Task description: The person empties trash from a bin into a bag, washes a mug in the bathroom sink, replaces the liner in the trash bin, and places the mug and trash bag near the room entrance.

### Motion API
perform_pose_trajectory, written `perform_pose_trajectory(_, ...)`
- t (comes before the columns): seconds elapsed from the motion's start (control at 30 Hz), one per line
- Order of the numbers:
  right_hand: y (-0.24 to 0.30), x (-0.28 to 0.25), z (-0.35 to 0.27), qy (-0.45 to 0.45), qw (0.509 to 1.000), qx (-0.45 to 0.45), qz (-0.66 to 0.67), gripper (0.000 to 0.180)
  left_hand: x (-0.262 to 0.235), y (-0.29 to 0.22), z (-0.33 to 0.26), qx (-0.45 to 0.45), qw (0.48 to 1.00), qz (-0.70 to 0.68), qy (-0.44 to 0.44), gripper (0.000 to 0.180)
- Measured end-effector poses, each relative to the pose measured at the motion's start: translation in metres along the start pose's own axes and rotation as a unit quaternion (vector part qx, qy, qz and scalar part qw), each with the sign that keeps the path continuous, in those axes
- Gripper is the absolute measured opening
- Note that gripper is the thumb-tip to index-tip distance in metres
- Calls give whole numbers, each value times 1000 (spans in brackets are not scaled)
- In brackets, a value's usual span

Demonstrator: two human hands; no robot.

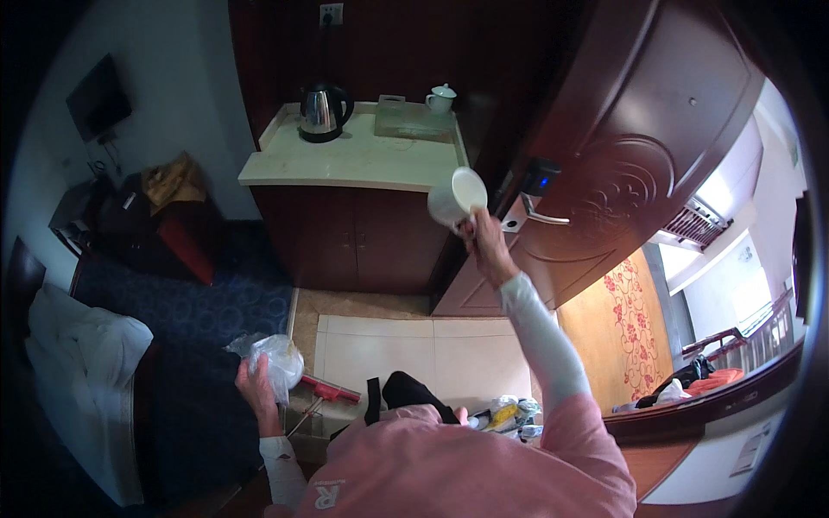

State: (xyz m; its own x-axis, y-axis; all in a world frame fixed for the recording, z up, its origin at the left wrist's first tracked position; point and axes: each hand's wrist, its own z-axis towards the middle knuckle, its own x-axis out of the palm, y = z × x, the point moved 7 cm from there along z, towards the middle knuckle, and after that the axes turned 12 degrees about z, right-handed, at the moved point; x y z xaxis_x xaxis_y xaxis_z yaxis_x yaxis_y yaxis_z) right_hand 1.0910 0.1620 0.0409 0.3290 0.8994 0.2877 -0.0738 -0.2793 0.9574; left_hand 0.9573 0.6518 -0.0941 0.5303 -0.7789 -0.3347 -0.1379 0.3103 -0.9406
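A: What is the right hand (480, 235) doing, up near the middle of the frame?

B: It is gripping a white cup (456, 198), fingers clenched at the cup's lower side. The cup is tilting, with its open mouth turned up and to the right. It is hanging in the air just off the right corner of the pale counter (354, 160), in front of the dark cabinet (354, 237), not touching either.

A: And the left hand (256, 390)?

B: That one is sitting in the lower left of the frame, closed around a crumpled clear plastic bag (276, 361). The bag is bulging up and to the right of the fingers. I cannot tell what is lying inside it.

A: What is standing on the counter?

B: A steel electric kettle (323, 112) with a black handle is standing at the upper left of the counter top. Right of it a tray (406, 123) is lying flat, and a small white lidded cup (441, 97) is standing at its far right corner.

A: What else is around?

B: An open dark wooden door (630, 173) is filling the upper right, with a metal handle (542, 214) just right of the held cup. A red-headed mop (328, 393) is lying on the pale floor tiles (414, 350) near the bottom centre, just right of the bag. White bedding (82, 345) is showing at the far left edge.
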Motion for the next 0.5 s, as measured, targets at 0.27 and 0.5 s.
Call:
perform_pose_trajectory(0.27,9,82,275,-4,998,-48,-36,34,56,7,113,-76,985,-143,-64,20)
perform_pose_trajectory(0.5,-40,145,485,-24,994,-17,-102,39,58,35,208,-82,984,-20,-154,24)
